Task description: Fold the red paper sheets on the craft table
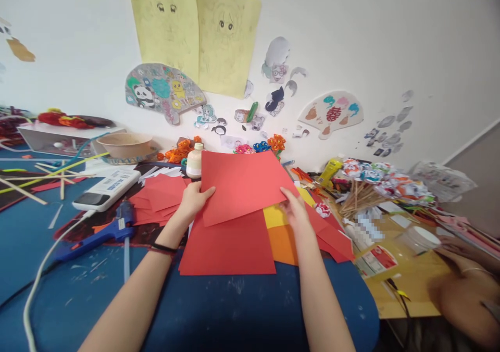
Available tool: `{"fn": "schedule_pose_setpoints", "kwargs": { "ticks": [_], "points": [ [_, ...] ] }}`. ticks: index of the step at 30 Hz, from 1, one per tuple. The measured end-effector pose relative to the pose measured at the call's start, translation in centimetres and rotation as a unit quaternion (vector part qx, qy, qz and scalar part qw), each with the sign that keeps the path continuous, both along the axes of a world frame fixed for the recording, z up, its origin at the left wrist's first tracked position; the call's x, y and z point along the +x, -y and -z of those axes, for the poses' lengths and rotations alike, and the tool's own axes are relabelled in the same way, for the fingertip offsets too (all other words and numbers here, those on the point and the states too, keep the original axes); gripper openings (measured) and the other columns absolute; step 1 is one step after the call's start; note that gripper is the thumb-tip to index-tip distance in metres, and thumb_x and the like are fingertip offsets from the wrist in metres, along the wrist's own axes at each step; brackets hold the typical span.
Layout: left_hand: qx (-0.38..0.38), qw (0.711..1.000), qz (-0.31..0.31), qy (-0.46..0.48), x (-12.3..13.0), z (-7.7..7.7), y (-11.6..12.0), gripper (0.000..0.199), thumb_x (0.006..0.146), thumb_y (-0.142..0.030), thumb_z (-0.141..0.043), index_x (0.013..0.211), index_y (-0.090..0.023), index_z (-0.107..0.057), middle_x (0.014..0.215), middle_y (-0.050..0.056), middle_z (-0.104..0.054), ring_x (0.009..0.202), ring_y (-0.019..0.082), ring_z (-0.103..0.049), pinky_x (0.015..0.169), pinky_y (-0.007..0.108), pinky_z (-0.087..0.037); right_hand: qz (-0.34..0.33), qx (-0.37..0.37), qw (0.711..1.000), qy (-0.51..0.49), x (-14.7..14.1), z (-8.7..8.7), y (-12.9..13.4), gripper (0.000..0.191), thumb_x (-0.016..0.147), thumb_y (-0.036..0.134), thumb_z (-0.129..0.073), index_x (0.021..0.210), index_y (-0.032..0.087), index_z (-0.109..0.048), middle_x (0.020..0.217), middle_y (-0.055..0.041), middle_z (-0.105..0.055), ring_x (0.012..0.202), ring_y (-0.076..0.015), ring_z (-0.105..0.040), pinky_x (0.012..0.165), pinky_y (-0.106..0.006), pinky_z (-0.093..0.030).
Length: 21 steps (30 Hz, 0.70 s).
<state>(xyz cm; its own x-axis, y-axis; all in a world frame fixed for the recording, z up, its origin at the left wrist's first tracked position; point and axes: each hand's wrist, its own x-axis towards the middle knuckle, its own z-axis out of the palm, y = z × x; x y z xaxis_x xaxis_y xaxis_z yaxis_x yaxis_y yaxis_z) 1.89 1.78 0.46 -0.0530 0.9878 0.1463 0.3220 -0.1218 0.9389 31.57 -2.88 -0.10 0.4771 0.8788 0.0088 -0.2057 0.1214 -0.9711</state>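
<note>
A red paper sheet (242, 185) is held up and slightly tilted between my two hands. My left hand (197, 198) pinches its left edge, thumb on top. At the sheet's lower right corner, my right hand (294, 206) is closed on the edge, with some fingers beneath. Below lies another red sheet (230, 250) on the blue table (242, 310), partly covered by the held one. Yellow paper (275, 217) and orange paper (284, 245) stick out to its right. Smaller red paper pieces (164, 193) are piled left of my left hand.
A blue glue gun (113, 230) and a white power strip (107, 189) lie left. Behind the sheets stands a cream bottle (194, 161). Sticks and wrapped flowers (383, 177) sit right, with a person's arm (469, 289) at the far right.
</note>
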Motion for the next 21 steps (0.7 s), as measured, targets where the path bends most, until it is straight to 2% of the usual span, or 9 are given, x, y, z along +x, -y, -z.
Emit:
{"fn": "schedule_pose_setpoints", "kwargs": {
  "ticks": [2, 5, 7, 9, 13, 15, 17, 19, 21],
  "points": [
    [0.030, 0.989, 0.016, -0.144, -0.6, 0.2, -0.4, 0.029, 0.078, -0.037, -0.061, 0.096, -0.016, -0.071, 0.096, 0.010, -0.072, 0.092, 0.030, -0.066, 0.079, 0.037, -0.051, 0.022, -0.013, 1.000, 0.008, 1.0, 0.1, 0.3, 0.029, 0.063, 0.032, -0.076, 0.086, 0.017, -0.067, 0.069, -0.0002, -0.071, 0.047, -0.0097, -0.059, 0.040, -0.018, -0.043],
    [0.091, 0.953, 0.036, -0.286, -0.4, 0.3, 0.0, 0.041, 0.082, -0.021, -0.050, 0.121, -0.020, -0.063, 0.106, 0.010, -0.070, 0.101, 0.029, -0.064, 0.086, 0.037, -0.048, -0.026, -0.059, 0.997, 0.043, 1.9, 0.1, 1.2, 0.040, 0.056, 0.020, -0.081, 0.093, 0.014, -0.069, 0.065, -0.0024, -0.071, 0.042, -0.0105, -0.058, 0.039, -0.018, -0.044],
    [0.144, 0.930, 0.060, -0.333, 0.2, 0.4, 0.6, 0.061, 0.079, -0.008, -0.043, 0.138, -0.025, -0.049, 0.121, 0.008, -0.065, 0.110, 0.026, -0.060, 0.090, 0.035, -0.047, -0.085, -0.094, 0.988, 0.085, 1.9, 0.1, 1.9, 0.046, 0.053, 0.015, -0.082, 0.098, 0.013, -0.069, 0.063, -0.0034, -0.071, 0.042, -0.0120, -0.060, 0.039, -0.018, -0.044],
    [0.200, 0.903, 0.085, -0.372, 0.7, 0.6, 1.2, 0.077, 0.074, 0.000, -0.040, 0.146, -0.028, -0.038, 0.137, 0.007, -0.055, 0.118, 0.025, -0.055, 0.093, 0.034, -0.046, -0.134, -0.112, 0.976, 0.130, 1.6, 0.2, 2.4, 0.046, 0.052, 0.013, -0.081, 0.096, 0.014, -0.069, 0.062, -0.0023, -0.070, 0.042, -0.0124, -0.060, 0.037, -0.017, -0.042],
    [0.267, 0.843, 0.158, -0.440, 1.0, 0.8, 1.9, 0.077, 0.076, 0.002, -0.038, 0.145, -0.032, -0.037, 0.151, 0.005, -0.038, 0.130, 0.025, -0.044, 0.098, 0.039, -0.041, -0.175, -0.118, 0.957, 0.200, 1.1, 1.0, 2.5, 0.039, 0.055, 0.016, -0.079, 0.093, 0.015, -0.068, 0.061, 0.0003, -0.068, 0.041, -0.0123, -0.058, 0.036, -0.018, -0.040],
    [0.280, 0.819, 0.198, -0.460, 0.9, 0.7, 2.1, 0.073, 0.080, 0.000, -0.036, 0.145, -0.033, -0.038, 0.153, 0.003, -0.036, 0.134, 0.025, -0.040, 0.101, 0.041, -0.039, -0.151, -0.112, 0.952, 0.240, 1.2, 1.5, 2.3, 0.044, 0.059, 0.020, -0.078, 0.101, 0.017, -0.066, 0.064, 0.0003, -0.068, 0.041, -0.0126, -0.057, 0.039, -0.021, -0.043],
    [0.292, 0.799, 0.232, -0.472, 0.9, 0.6, 2.4, 0.072, 0.082, -0.001, -0.034, 0.146, -0.035, -0.034, 0.154, 0.000, -0.033, 0.137, 0.025, -0.036, 0.103, 0.041, -0.037, -0.096, -0.107, 0.938, 0.316, 1.2, 1.8, 2.1, 0.051, 0.061, 0.023, -0.077, 0.110, 0.019, -0.063, 0.073, -0.0014, -0.070, 0.051, -0.0157, -0.062, 0.048, -0.026, -0.049],
    [0.303, 0.782, 0.255, -0.482, 1.1, 0.5, 2.7, 0.075, 0.081, -0.001, -0.034, 0.147, -0.037, -0.031, 0.156, -0.003, -0.028, 0.140, 0.025, -0.031, 0.105, 0.042, -0.035, -0.021, -0.091, 0.897, 0.432, 0.9, 1.7, 2.0, 0.056, 0.064, 0.026, -0.074, 0.118, 0.020, -0.060, 0.090, -0.0063, -0.070, 0.076, -0.0223, -0.067, 0.069, -0.034, -0.054],
    [0.312, 0.770, 0.259, -0.493, 1.5, 0.6, 3.1, 0.079, 0.079, 0.001, -0.035, 0.148, -0.037, -0.029, 0.158, -0.005, -0.024, 0.144, 0.026, -0.025, 0.107, 0.044, -0.032, 0.055, -0.044, 0.835, 0.545, 0.2, 1.4, 1.9, 0.059, 0.070, 0.027, -0.069, 0.127, 0.019, -0.055, 0.114, -0.0129, -0.064, 0.107, -0.0296, -0.060, 0.092, -0.045, -0.047]
  ]
}}
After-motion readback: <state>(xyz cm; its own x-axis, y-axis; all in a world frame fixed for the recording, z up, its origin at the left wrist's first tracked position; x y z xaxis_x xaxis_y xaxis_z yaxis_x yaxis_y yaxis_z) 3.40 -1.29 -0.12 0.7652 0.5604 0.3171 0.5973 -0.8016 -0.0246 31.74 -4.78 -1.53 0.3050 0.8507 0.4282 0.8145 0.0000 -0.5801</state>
